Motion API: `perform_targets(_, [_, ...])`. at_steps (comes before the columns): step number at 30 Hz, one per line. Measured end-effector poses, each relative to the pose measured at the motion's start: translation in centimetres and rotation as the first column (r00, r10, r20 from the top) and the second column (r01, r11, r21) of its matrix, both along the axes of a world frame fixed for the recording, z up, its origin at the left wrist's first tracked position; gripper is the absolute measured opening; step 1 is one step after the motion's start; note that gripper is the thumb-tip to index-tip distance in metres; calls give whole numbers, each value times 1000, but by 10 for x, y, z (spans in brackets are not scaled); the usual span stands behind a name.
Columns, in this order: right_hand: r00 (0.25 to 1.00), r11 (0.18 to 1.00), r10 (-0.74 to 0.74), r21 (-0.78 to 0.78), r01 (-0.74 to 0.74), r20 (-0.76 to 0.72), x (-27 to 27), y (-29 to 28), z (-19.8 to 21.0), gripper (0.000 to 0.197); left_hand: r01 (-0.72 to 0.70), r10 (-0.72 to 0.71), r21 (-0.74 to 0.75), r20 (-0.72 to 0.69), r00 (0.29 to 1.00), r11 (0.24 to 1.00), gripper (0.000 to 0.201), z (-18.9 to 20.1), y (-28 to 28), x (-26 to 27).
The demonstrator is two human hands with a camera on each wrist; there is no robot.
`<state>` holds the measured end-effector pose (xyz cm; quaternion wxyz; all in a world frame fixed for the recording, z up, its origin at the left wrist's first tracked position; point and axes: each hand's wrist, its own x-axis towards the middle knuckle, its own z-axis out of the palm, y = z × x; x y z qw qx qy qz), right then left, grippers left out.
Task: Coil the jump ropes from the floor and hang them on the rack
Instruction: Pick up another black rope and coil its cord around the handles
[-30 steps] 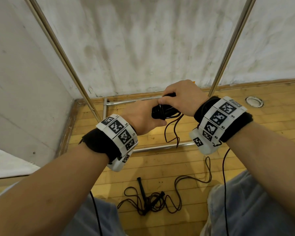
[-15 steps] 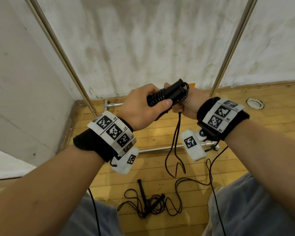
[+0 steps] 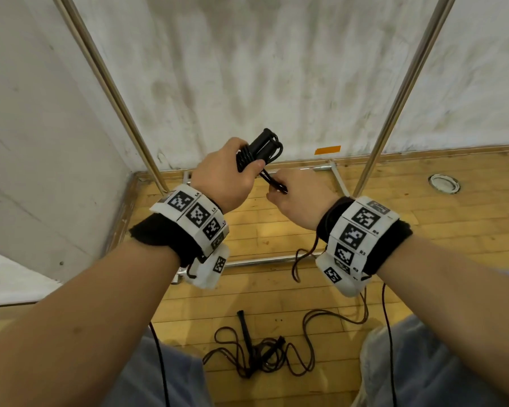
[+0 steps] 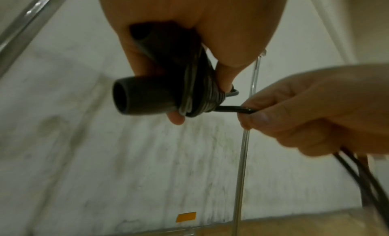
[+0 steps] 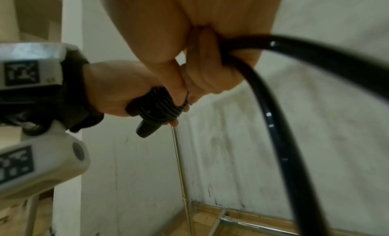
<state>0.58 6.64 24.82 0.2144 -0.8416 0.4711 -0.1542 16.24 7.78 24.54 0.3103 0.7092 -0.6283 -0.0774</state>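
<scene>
My left hand (image 3: 232, 174) grips a black jump-rope handle bundle (image 3: 260, 151) with cord wound around it, raised in front of the wall. The left wrist view shows the handles (image 4: 145, 98) and the wound cord (image 4: 200, 96) under my thumb. Just right of it, my right hand (image 3: 294, 195) pinches the taut free cord (image 3: 272, 180) leading off the bundle; that cord (image 5: 273, 106) runs through my curled fingers and hangs toward the floor. A second jump rope (image 3: 256, 353) lies tangled on the wooden floor between my knees.
The metal rack's two slanted uprights (image 3: 112, 92) (image 3: 400, 92) rise on either side of my hands, with its base bars (image 3: 262, 261) on the floor below. White walls close the corner behind and to the left. A round floor fitting (image 3: 443, 183) sits at the right.
My left hand has lifted and tilted the bundle upward. My right hand has come out from behind it, down and to the right, pulling the cord taut.
</scene>
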Motion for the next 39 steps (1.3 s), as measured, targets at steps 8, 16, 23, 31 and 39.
perform_targets(8, [944, 984, 82, -121, -127, -320, -8, -1, 10, 26, -14, -64, 265, 284, 957, 964, 46, -13, -7, 20])
perform_targets(16, [980, 982, 84, -150, -112, -181, -25, -12, 23, 29, 417, -472, 396, 49, 880, 818, 27, -2, 9, -1])
perform_targets(23, [997, 999, 35, -17, -34, 64, -34, -20, 28, 29, 448, -463, 245, 6, 886, 860, 32, 6, 26, -19])
perform_targets(31, [950, 987, -96, 152, 53, 296, -40, -32, 26, 30, 404, -412, 132, 39, 910, 905, 33, 5, 27, -25])
perform_targets(39, [726, 878, -254, 467, -104, 639, -42, -36, 22, 13, 428, -373, 86, -359, 856, 900, 26, 22, 32, -29])
